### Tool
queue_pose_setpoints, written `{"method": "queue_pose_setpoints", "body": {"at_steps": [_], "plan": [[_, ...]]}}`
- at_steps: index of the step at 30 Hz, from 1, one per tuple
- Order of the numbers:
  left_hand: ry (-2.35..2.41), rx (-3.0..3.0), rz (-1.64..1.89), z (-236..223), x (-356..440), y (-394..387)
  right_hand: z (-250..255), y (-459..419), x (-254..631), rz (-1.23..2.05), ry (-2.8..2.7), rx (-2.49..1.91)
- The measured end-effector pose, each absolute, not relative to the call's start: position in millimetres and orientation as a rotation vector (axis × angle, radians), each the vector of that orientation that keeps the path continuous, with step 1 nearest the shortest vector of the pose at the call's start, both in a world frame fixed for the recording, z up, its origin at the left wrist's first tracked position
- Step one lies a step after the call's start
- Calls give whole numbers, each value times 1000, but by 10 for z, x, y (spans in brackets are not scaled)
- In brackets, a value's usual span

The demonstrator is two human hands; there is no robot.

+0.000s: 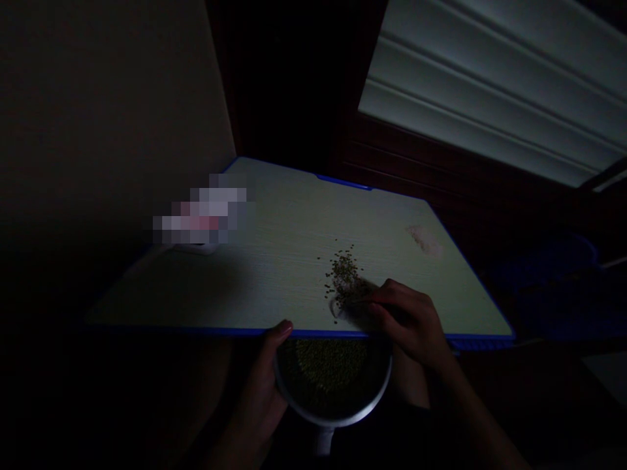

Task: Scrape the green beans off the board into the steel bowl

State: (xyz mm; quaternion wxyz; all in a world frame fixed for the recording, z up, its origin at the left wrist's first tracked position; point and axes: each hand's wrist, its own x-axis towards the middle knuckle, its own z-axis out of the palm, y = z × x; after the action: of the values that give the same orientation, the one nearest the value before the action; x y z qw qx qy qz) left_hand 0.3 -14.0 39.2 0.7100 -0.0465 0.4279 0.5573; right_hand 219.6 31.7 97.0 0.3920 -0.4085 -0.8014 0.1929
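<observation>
A small heap of green beans [344, 267], probably mung beans, lies scattered near the front of a pale tabletop with blue edging [294, 209]. My right hand [411, 320] is closed around a thin handle whose rounded, spoon-like end [337, 307] rests among the beans; the dark blurs its outline. Below the front edge is a round metal pan [365, 412], its handle towards me, with many more beans [330, 362] inside. My left hand [262, 385] grips the pan's left side, thumb up at the table edge.
A blurred-out object [200, 212] with a pale base stands at the table's left. A pinkish patch [424, 240] marks the right side. Behind are a wall [108, 85] and a slatted panel [490, 85]. Something blue [553, 261] is dimly visible to the right.
</observation>
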Motion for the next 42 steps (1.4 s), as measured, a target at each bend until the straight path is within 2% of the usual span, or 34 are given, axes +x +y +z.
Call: {"method": "queue_pose_setpoints", "body": {"at_steps": [30, 42], "plan": [[966, -153, 1214, 414, 0, -124, 965, 326, 2202, 530, -2097, -850], [1024, -116, 1291, 432, 35, -93, 915, 303, 2240, 300, -1800, -1247]]}}
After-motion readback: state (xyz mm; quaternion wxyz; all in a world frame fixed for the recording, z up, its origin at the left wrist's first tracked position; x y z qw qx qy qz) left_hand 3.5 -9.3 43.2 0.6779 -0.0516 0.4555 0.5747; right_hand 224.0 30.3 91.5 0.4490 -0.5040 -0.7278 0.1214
